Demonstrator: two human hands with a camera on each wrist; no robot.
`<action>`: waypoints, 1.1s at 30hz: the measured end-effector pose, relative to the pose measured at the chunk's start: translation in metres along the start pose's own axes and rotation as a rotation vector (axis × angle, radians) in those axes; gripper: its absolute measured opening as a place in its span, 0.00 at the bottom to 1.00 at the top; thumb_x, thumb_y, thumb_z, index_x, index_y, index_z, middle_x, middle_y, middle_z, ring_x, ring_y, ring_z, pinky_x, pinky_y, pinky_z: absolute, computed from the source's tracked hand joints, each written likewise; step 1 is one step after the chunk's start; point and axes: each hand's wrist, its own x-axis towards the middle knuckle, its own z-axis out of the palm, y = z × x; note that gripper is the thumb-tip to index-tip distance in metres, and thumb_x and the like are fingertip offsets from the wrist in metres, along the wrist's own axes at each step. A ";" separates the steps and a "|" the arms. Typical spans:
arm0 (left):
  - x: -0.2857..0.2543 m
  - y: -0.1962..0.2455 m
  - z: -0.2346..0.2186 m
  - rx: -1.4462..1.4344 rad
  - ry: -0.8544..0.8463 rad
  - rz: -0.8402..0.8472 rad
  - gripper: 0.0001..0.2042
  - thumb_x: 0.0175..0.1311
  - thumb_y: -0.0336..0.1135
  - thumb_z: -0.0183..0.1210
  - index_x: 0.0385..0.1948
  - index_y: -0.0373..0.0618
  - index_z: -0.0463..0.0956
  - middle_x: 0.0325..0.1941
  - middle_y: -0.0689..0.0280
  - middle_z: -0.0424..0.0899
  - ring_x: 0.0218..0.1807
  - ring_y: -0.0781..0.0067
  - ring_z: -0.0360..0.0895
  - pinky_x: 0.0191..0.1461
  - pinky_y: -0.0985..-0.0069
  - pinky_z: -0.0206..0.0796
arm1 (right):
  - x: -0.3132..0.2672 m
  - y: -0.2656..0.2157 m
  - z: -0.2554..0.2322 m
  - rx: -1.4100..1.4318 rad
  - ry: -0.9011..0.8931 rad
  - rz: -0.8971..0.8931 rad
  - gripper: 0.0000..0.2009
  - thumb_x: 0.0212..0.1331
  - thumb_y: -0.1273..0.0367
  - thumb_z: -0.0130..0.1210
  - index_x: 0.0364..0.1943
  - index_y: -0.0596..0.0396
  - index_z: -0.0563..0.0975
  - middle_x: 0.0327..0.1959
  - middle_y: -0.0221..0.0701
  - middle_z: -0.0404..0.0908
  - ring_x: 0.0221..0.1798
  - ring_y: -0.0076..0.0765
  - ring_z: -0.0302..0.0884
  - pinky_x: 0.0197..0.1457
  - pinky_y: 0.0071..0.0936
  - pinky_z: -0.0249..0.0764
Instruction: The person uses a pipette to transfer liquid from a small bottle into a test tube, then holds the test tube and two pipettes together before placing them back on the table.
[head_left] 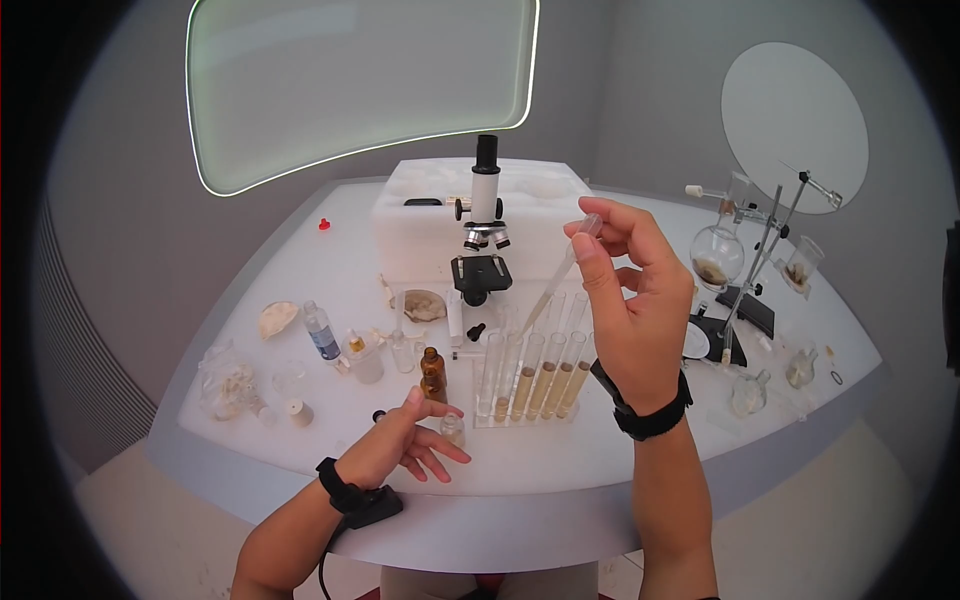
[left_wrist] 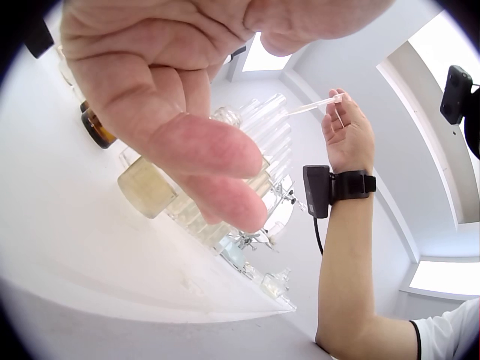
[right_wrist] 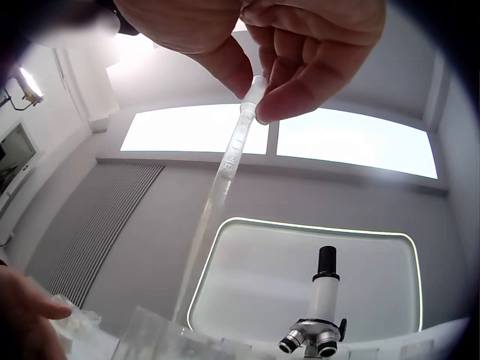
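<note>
My right hand [head_left: 645,300] pinches the bulb of a clear plastic dropper pipette [right_wrist: 234,150] between thumb and fingers. The pipette slants down to the left, its tip at the mouths of the test tubes [head_left: 536,375] in a clear rack [head_left: 485,421]. Several of these tubes hold cloudy brownish liquid. My left hand [head_left: 395,440] hovers low at the table front, fingers loosely spread, right by a small glass jar [head_left: 453,430]. Pale yellowish contents show in that jar [left_wrist: 145,187] in the left wrist view. An amber bottle [head_left: 432,375] stands just behind the left hand.
A microscope [head_left: 484,215] stands behind the rack, before a white foam box [head_left: 420,235]. Toward the left are a labelled bottle [head_left: 321,332], a plastic bag [head_left: 228,385] and small containers. A round flask [head_left: 717,255] on a metal stand and small glass vessels occupy the right.
</note>
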 end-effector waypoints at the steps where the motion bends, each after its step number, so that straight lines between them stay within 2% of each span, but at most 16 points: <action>1: 0.000 0.000 0.000 0.000 0.000 -0.002 0.43 0.67 0.74 0.20 0.61 0.43 0.67 0.41 0.53 0.87 0.33 0.69 0.86 0.31 0.84 0.72 | 0.000 -0.002 0.000 0.023 0.030 -0.011 0.12 0.63 0.72 0.59 0.49 0.58 0.79 0.33 0.30 0.84 0.35 0.23 0.80 0.32 0.19 0.74; 6: 0.000 0.000 0.000 0.001 0.000 -0.001 0.43 0.67 0.74 0.20 0.61 0.44 0.67 0.41 0.53 0.88 0.33 0.70 0.86 0.31 0.83 0.72 | 0.000 -0.016 -0.003 0.049 0.080 -0.026 0.10 0.63 0.72 0.59 0.48 0.58 0.79 0.34 0.29 0.84 0.35 0.23 0.80 0.33 0.19 0.74; 12: -0.001 0.001 0.001 0.001 0.007 -0.008 0.43 0.67 0.74 0.20 0.61 0.44 0.67 0.41 0.54 0.88 0.33 0.70 0.86 0.32 0.83 0.72 | -0.006 -0.034 0.000 0.088 0.088 -0.133 0.10 0.62 0.74 0.59 0.47 0.60 0.79 0.34 0.31 0.84 0.35 0.22 0.80 0.34 0.18 0.75; 16: -0.002 0.002 0.001 0.005 0.002 -0.008 0.44 0.67 0.74 0.20 0.61 0.43 0.67 0.41 0.54 0.87 0.34 0.69 0.86 0.32 0.82 0.72 | -0.011 -0.040 0.006 0.124 -0.043 -0.166 0.11 0.61 0.76 0.59 0.47 0.61 0.78 0.35 0.33 0.83 0.34 0.24 0.81 0.32 0.18 0.75; 18: -0.003 0.003 0.002 0.003 0.002 -0.004 0.44 0.67 0.74 0.20 0.62 0.43 0.67 0.42 0.54 0.87 0.34 0.69 0.86 0.33 0.82 0.72 | -0.016 -0.042 0.014 0.155 -0.167 -0.145 0.11 0.60 0.77 0.59 0.47 0.61 0.78 0.34 0.34 0.82 0.33 0.27 0.82 0.31 0.20 0.76; 19: -0.003 0.003 0.002 -0.001 0.003 0.001 0.44 0.67 0.74 0.20 0.62 0.43 0.66 0.42 0.54 0.87 0.34 0.69 0.86 0.33 0.82 0.72 | -0.018 -0.043 0.018 0.166 -0.214 -0.135 0.11 0.58 0.78 0.59 0.45 0.60 0.77 0.34 0.35 0.81 0.32 0.33 0.82 0.31 0.24 0.76; 20: -0.003 0.003 0.002 0.000 0.003 0.002 0.44 0.67 0.74 0.20 0.62 0.43 0.66 0.42 0.54 0.87 0.34 0.69 0.86 0.33 0.82 0.72 | -0.021 -0.041 0.022 0.165 -0.213 -0.136 0.11 0.58 0.78 0.59 0.45 0.60 0.77 0.34 0.35 0.81 0.32 0.33 0.82 0.31 0.24 0.76; 23: -0.002 0.002 0.001 -0.011 -0.001 0.000 0.44 0.67 0.74 0.20 0.63 0.43 0.65 0.42 0.54 0.87 0.34 0.69 0.86 0.33 0.82 0.72 | -0.030 -0.035 0.037 0.137 -0.319 -0.174 0.09 0.58 0.75 0.59 0.42 0.58 0.77 0.35 0.36 0.81 0.32 0.41 0.80 0.34 0.31 0.75; 25: -0.002 0.002 0.001 -0.021 -0.011 0.015 0.46 0.66 0.75 0.23 0.65 0.38 0.62 0.42 0.53 0.87 0.35 0.67 0.86 0.33 0.81 0.72 | -0.036 -0.034 0.043 0.141 -0.343 -0.157 0.08 0.58 0.75 0.58 0.42 0.57 0.76 0.34 0.36 0.81 0.32 0.41 0.80 0.34 0.31 0.75; 28: -0.001 0.002 0.001 -0.021 -0.002 0.015 0.46 0.66 0.75 0.23 0.65 0.38 0.61 0.42 0.53 0.87 0.35 0.67 0.86 0.34 0.81 0.72 | -0.043 -0.028 0.051 0.160 -0.370 -0.149 0.07 0.60 0.74 0.57 0.41 0.56 0.76 0.34 0.35 0.81 0.32 0.43 0.80 0.34 0.32 0.75; 30: -0.001 0.001 0.000 -0.021 -0.010 0.019 0.47 0.66 0.75 0.22 0.66 0.38 0.61 0.42 0.53 0.87 0.35 0.67 0.86 0.34 0.81 0.72 | -0.044 -0.026 0.052 0.133 -0.433 -0.151 0.11 0.59 0.77 0.59 0.45 0.61 0.78 0.36 0.37 0.82 0.33 0.34 0.82 0.31 0.26 0.78; 33: 0.000 0.000 -0.001 -0.021 -0.011 0.018 0.47 0.66 0.75 0.22 0.66 0.38 0.60 0.43 0.53 0.87 0.35 0.68 0.86 0.34 0.80 0.72 | -0.049 -0.024 0.056 0.126 -0.453 -0.124 0.10 0.59 0.76 0.59 0.45 0.60 0.78 0.36 0.38 0.82 0.32 0.37 0.81 0.33 0.29 0.78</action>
